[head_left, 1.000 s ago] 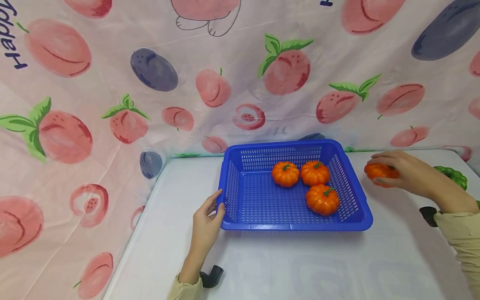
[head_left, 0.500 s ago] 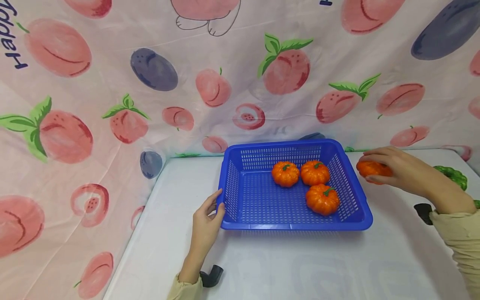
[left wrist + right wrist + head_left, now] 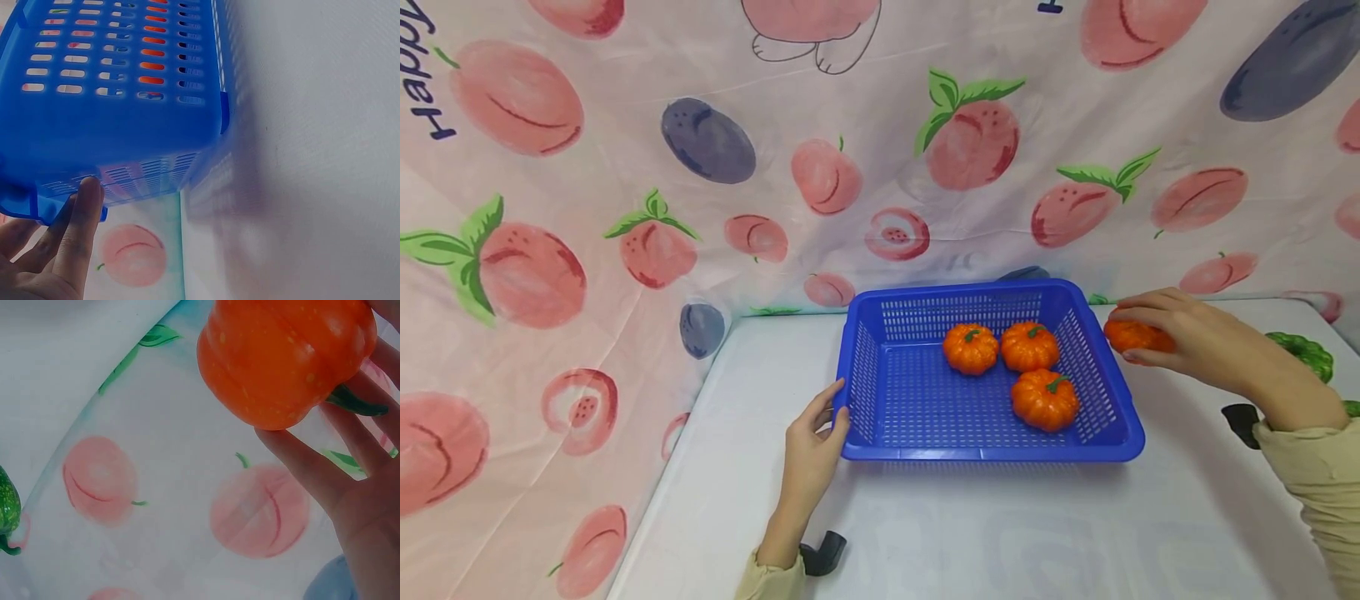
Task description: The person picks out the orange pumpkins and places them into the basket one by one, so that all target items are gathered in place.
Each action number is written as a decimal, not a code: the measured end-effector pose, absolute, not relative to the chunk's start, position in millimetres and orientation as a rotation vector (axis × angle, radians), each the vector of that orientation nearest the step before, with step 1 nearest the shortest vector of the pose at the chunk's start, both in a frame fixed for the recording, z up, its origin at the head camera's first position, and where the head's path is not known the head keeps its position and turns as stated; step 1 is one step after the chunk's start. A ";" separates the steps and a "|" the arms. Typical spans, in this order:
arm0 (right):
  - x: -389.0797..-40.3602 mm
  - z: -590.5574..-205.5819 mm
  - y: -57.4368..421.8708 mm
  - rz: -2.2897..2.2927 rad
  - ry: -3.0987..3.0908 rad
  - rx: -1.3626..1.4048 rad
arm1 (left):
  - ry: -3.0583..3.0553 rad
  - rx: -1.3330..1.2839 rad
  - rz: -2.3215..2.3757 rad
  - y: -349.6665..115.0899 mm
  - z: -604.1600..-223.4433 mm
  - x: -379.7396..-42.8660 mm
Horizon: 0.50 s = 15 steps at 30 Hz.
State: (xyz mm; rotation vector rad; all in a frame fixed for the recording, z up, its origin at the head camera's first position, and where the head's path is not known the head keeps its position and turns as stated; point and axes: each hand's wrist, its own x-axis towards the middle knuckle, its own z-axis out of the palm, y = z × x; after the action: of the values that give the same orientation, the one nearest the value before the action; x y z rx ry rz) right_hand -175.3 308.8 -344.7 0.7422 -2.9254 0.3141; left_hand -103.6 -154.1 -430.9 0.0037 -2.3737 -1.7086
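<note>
At the left side of the blue plastic basket (image 3: 917, 452), my left hand (image 3: 811, 454) holds the rim. In the left wrist view the fingers (image 3: 78, 234) reach under the lip and one fingertip meets the outer wall. My right hand (image 3: 1195, 337) grips a small orange pumpkin (image 3: 1135, 335) with a green stem, just outside the basket's right rim. The right wrist view shows that pumpkin (image 3: 281, 362) up close against the fingers. Inside the basket sit three more orange pumpkins, one at the back left (image 3: 971, 349), one behind right (image 3: 1030, 347) and one in front (image 3: 1046, 401).
A green bumpy vegetable (image 3: 1303, 354) lies at the right, partly hidden behind the right forearm; another green bit shows by the sleeve. The white table (image 3: 970, 533) meets a fruit-print cloth (image 3: 715, 242) at the back and left. Each wrist wears a black device.
My right hand has carried the pumpkin left and slightly up, closer to the basket's right rim. The left hand and the basket have stayed in place.
</note>
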 end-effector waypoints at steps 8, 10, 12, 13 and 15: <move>-173.4 -339.6 305.6 0.307 -2.874 0.787 | -2.378 0.012 -1.708 -154.2 -430.9 -103.3; -172.3 -337.6 303.9 0.306 -2.870 0.790 | -2.380 0.014 -1.709 -154.1 -430.8 -103.1; -171.2 -335.3 301.8 0.306 -2.873 0.791 | -2.382 0.016 -1.707 -153.9 -430.7 -103.1; -170.7 -334.3 300.8 0.307 -2.874 0.792 | -2.383 0.016 -1.707 -153.8 -430.6 -103.1; -169.6 -332.3 298.7 0.309 -2.875 0.793 | -2.383 0.016 -1.707 -153.7 -430.5 -103.2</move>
State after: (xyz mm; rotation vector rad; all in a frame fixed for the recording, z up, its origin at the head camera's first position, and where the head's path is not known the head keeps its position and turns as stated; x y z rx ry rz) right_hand -169.6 298.7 -332.3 0.7934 -2.8753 0.3085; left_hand -103.2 -153.7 -430.5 0.0162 -2.3826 -1.7073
